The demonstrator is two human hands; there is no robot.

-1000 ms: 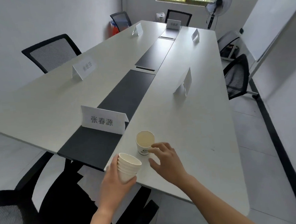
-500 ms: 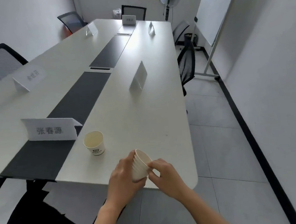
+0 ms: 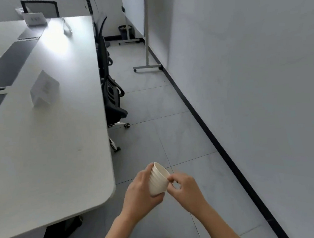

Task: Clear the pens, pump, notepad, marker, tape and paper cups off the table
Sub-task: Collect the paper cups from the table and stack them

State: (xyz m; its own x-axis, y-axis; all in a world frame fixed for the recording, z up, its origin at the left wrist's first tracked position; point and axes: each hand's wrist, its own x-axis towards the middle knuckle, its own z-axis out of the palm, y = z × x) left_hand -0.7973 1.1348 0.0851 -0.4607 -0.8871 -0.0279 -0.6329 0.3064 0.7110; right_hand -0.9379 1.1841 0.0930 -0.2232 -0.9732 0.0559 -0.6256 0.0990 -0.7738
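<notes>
Left grip (image 3: 139, 191) clamps round the cups (image 3: 157, 180), right grip (image 3: 185, 190) pinches their rim; press them snug so none slips.

We list this as an office meeting room. Items noted: one long white conference table (image 3: 52, 144) with a dark centre strip (image 3: 9, 62); folded paper name cards (image 3: 44, 88) standing along it; black mesh swivel chairs (image 3: 112, 97) on castors at its edge; a whiteboard (image 3: 132, 9) on a wheeled stand; a pedestal fan (image 3: 89, 6); grey floor tiles (image 3: 171, 127); plain white walls (image 3: 242, 75).
</notes>
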